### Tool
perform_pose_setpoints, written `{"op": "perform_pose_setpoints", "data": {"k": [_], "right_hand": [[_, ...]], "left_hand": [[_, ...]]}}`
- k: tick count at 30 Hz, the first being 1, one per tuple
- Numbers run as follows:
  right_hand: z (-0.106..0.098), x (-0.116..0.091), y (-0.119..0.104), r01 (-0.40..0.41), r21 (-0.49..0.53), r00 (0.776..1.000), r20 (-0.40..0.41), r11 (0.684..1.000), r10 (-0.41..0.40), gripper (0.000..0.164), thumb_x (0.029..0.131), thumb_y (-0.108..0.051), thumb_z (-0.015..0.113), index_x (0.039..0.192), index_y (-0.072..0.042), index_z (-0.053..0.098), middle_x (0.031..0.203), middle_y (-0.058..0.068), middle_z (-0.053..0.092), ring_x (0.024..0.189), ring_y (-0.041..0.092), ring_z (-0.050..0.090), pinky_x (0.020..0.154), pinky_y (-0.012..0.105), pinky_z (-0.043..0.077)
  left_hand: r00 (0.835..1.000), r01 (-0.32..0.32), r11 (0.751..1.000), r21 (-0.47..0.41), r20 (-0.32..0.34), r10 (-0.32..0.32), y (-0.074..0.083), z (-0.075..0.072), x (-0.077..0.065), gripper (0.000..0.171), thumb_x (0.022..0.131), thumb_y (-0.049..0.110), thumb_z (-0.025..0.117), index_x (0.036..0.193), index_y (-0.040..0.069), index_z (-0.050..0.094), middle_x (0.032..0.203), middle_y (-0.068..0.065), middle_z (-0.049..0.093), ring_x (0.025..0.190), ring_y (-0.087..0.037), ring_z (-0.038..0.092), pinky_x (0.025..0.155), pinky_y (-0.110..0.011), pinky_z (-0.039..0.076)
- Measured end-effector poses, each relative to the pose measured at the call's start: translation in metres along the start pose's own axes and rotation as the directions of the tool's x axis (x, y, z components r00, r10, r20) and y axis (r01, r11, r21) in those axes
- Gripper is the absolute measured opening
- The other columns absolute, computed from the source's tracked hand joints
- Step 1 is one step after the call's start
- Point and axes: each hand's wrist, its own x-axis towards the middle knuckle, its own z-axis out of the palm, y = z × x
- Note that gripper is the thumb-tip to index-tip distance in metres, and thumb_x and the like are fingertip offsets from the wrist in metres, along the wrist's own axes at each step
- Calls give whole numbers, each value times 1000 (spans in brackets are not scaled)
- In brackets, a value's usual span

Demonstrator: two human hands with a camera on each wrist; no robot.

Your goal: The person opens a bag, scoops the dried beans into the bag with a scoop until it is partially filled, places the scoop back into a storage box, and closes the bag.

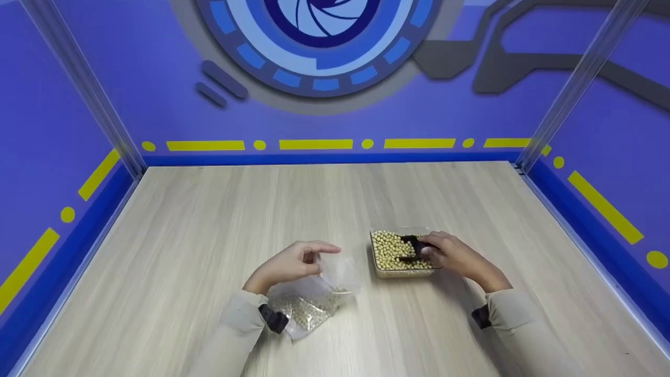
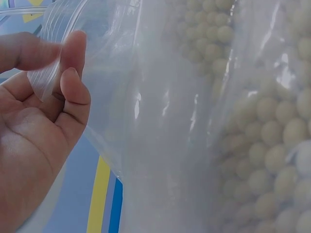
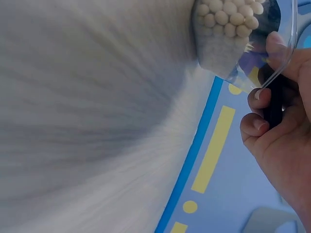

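My left hand (image 1: 293,264) pinches the top edge of a clear zip bag (image 2: 160,121) between thumb and fingers. Pale round beans (image 2: 272,160) lie in the lower part of that bag, which rests on the table. To the right stands a clear plastic box (image 1: 403,274) filled with the same kind of beans (image 1: 388,248). My right hand (image 1: 453,256) grips the handle of a black scoop (image 1: 413,246), whose head sits among the beans in the box. In the right wrist view the fingers curl round the black handle (image 3: 275,102) beside the box's wall.
The wood-grain table (image 1: 209,220) carries the bag and the box near its front middle. Blue panels (image 1: 115,63) with yellow marks close off the back and both sides, with metal posts (image 1: 576,78) at the corners.
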Motion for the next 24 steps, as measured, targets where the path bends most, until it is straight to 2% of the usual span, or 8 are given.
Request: {"op": "perform_pose_setpoints", "data": {"k": [17,24], "right_hand": [[0,0,10,53,95,998,-44,994,-49,33,95,-12,57,122,6,61,116,20,64,107,36,60,89,47,49],[0,1,11,36,142,998,-48,989,-29,31,94,-8,58,122,6,62,114,19,65,104,34,61,87,46,50]], "left_hand": [[1000,-4,1000,-1,0,4,-5,-1,0,48,82,-11,49,129,-8,55,100,-35,58,68,-3,42,61,-15,35],[1000,-10,1000,0,-5,10,-37,-2,8,49,83,-7,51,131,2,58,100,-24,62,69,-4,45,61,-16,38]]}}
